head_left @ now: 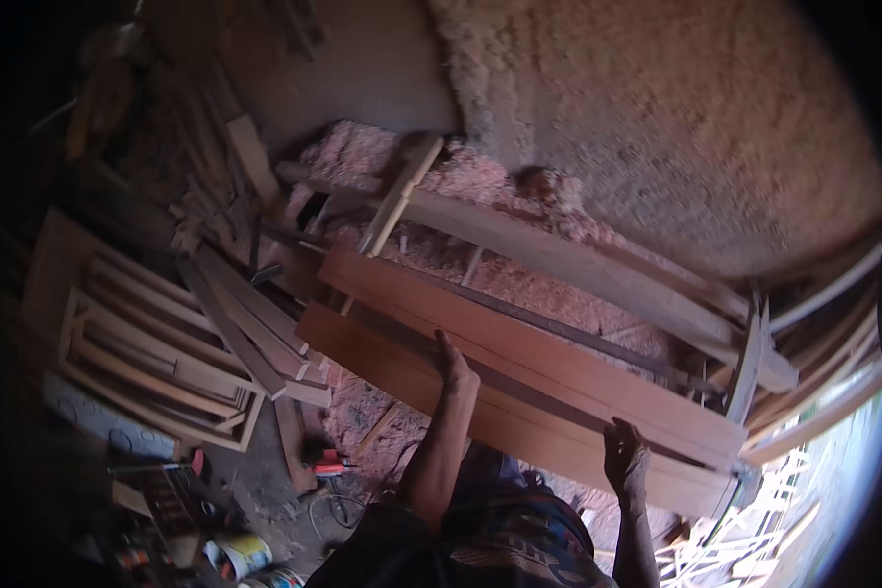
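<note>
Two long reddish-brown wooden boards lie side by side, slanting down to the right, with a dark strip between them. My left hand [456, 370] is at the far edge of the near board [367, 355], its fingers reaching over that dark strip towards the far board [519, 338]. Further right, my right hand [625, 455] is bent round the same edge of the near board, fingers curled. Both hands appear to grip this board; the undersides of the fingers are hidden. A thin line runs lengthwise along the far board.
Behind the boards stretches a rough bench beam [578, 265], with an upright piece of timber [402, 196] at its left. Pinkish shavings [363, 152] heap against the earthen wall [657, 118]. Wooden frames [157, 343] and loose planks [235, 314] lie left; a white bucket [245, 556] stands lower left.
</note>
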The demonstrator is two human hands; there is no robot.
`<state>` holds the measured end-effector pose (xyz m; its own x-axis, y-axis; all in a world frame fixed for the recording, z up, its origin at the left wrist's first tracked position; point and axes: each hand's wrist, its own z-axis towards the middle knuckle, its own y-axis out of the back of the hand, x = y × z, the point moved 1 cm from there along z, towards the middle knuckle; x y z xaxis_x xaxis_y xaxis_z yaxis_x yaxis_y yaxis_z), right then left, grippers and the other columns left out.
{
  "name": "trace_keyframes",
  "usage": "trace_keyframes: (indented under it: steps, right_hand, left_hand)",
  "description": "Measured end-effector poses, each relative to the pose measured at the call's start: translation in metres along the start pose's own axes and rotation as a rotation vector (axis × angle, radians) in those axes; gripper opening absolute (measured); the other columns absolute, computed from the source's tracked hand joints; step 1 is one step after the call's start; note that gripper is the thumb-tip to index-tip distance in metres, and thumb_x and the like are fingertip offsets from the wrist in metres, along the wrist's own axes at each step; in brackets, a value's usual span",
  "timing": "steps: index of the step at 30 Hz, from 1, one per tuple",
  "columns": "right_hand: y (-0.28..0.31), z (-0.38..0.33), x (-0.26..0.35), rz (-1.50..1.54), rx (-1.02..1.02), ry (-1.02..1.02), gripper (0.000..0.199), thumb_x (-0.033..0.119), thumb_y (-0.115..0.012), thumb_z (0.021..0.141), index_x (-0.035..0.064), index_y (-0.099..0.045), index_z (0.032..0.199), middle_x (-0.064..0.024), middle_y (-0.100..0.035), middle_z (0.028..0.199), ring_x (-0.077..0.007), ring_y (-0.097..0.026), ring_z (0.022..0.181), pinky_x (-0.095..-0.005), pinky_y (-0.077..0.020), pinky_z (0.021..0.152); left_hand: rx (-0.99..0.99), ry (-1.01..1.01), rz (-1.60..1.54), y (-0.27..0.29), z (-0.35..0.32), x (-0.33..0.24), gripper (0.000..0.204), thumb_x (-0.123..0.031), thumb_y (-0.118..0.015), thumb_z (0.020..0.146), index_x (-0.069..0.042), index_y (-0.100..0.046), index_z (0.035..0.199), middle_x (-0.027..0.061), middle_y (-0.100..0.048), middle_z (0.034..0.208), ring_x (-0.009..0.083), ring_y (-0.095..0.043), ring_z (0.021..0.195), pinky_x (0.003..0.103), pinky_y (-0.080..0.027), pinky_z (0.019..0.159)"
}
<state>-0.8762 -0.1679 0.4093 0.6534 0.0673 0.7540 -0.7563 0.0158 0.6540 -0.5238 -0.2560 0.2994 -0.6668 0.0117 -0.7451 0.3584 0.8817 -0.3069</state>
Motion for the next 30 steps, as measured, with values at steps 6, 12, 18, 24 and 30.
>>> trace_keyframes:
  steps: [6,12,18,24,30]
  right_hand:
    - [-0.069,0.141,-0.021,-0.356,0.217,0.401,0.040,0.039,-0.069,0.094,0.0023,-0.070,0.110,-0.0210,-0.070,0.099,-0.0421,-0.067,0.094,-0.0515,-0.0528,0.080]
    - [-0.133,0.204,-0.058,-0.438,0.969,0.045,0.076,0.070,-0.040,0.098,-0.0002,-0.070,0.097,-0.0273,-0.070,0.089,-0.0434,-0.069,0.093,-0.0537,-0.0510,0.084]
    - [-0.094,0.176,0.002,-0.427,0.624,0.349,0.055,0.057,-0.057,0.098,0.0053,-0.073,0.086,-0.0202,-0.068,0.077,-0.0402,-0.068,0.071,-0.0500,-0.0517,0.059]
    - [-0.013,0.157,0.112,-0.386,0.163,0.505,0.060,0.068,-0.066,0.087,0.0085,-0.062,0.085,-0.0133,-0.064,0.069,-0.0294,-0.064,0.055,-0.0431,-0.0520,0.050]
    - [0.109,0.129,0.221,-0.216,-0.205,0.589,0.077,0.076,-0.043,0.096,0.0020,-0.064,0.098,-0.0122,-0.062,0.076,-0.0281,-0.065,0.064,-0.0433,-0.0511,0.056]
  left_hand:
    - [0.079,0.248,-0.318,-0.017,0.012,0.041,0.094,-0.081,-0.028,0.095,-0.015,-0.022,0.162,0.0076,-0.026,0.166,0.0281,-0.029,0.151,0.049,-0.025,0.124]
    - [0.131,0.355,-0.446,-0.046,-0.024,0.010,0.103,-0.090,-0.027,0.087,-0.015,-0.030,0.158,0.0119,-0.040,0.157,0.0319,-0.042,0.142,0.050,-0.038,0.118]
    - [0.085,0.277,-0.451,-0.037,-0.044,-0.020,0.103,-0.090,-0.033,0.086,-0.017,-0.026,0.159,0.0091,-0.037,0.158,0.0304,-0.040,0.142,0.050,-0.035,0.119]
    - [0.502,0.103,-0.477,-0.066,-0.093,-0.101,0.104,-0.088,-0.038,0.087,-0.018,-0.019,0.161,0.0062,-0.033,0.160,0.0269,-0.034,0.147,0.050,-0.033,0.120]
    - [1.267,0.026,-0.583,-0.137,-0.187,-0.170,0.090,-0.068,-0.035,0.103,-0.003,-0.013,0.161,0.0184,-0.024,0.163,0.0284,-0.023,0.151,0.045,-0.018,0.126]
